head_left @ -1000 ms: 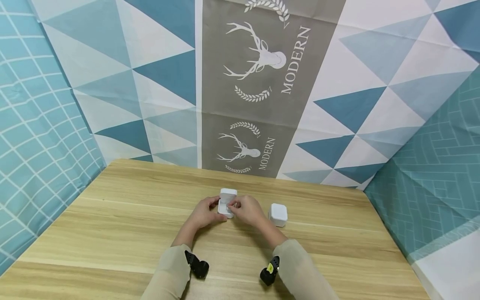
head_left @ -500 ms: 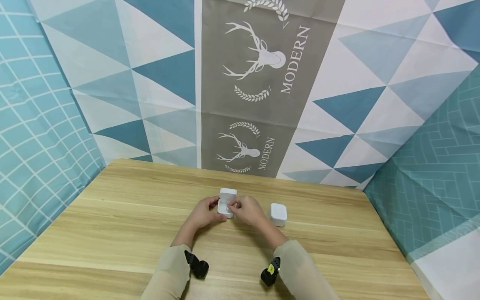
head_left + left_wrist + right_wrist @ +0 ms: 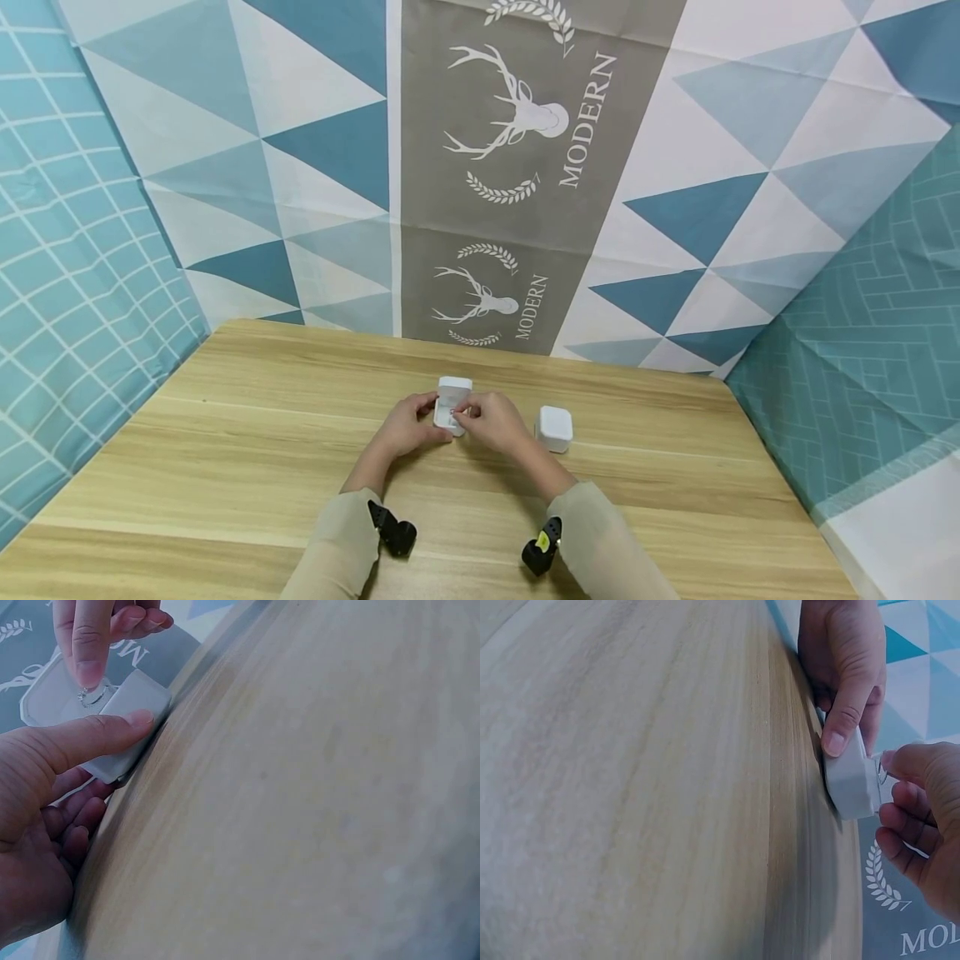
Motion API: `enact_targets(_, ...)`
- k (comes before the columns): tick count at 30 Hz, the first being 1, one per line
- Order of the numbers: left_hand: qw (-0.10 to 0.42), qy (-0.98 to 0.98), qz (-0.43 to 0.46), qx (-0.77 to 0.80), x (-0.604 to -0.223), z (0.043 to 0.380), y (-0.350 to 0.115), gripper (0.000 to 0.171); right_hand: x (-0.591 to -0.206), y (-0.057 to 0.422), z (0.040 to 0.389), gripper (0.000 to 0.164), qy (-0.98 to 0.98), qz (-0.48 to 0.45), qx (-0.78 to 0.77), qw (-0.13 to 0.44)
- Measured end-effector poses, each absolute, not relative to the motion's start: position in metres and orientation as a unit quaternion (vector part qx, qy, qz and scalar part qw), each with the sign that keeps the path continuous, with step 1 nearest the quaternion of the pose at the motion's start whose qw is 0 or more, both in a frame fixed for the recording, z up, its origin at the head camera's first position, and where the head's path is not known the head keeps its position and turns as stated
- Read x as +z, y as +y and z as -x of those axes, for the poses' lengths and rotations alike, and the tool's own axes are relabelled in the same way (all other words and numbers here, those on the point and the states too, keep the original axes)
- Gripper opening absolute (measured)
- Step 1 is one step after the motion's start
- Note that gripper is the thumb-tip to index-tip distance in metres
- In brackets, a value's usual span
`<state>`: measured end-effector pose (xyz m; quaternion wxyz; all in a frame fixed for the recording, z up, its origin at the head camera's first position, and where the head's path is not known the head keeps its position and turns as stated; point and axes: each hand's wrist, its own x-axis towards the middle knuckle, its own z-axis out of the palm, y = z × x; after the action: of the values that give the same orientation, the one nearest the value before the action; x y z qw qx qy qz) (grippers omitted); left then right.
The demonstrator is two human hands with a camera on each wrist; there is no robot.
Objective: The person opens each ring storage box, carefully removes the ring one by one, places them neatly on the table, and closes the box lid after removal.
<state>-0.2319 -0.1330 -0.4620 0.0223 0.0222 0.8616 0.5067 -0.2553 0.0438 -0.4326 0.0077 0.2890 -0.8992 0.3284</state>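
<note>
A small white ring box (image 3: pixel 455 387) stands on the table with its lid raised. Thumb and fingers of my left hand (image 3: pixel 405 429) grip its base from the left, the thumb across the front wall in the left wrist view. My right hand (image 3: pixel 495 421) reaches in from the other side. Its thumb and forefinger pinch a silvery ring (image 3: pixel 91 696) at the box opening, just above the base. The right wrist view shows part of the ring's band (image 3: pixel 883 774) below those fingertips; its top is hidden by them.
A second white box (image 3: pixel 555 428), closed, sits to the right of my right hand. The wooden table (image 3: pixel 262 467) ends at a patterned cloth backdrop (image 3: pixel 487 208), with tiled-print cloths on both sides. Cameras are strapped to both sleeves.
</note>
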Motion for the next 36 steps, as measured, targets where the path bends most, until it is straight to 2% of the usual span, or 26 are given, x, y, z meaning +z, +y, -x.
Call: enact_targets(36,0.017,0.866,-0.025,0.499,-0.4635,0.2332,-0.1327,0.075,-0.4262,0.0511,0.2469,0.011,-0.897,-0.307,0.318,0.023)
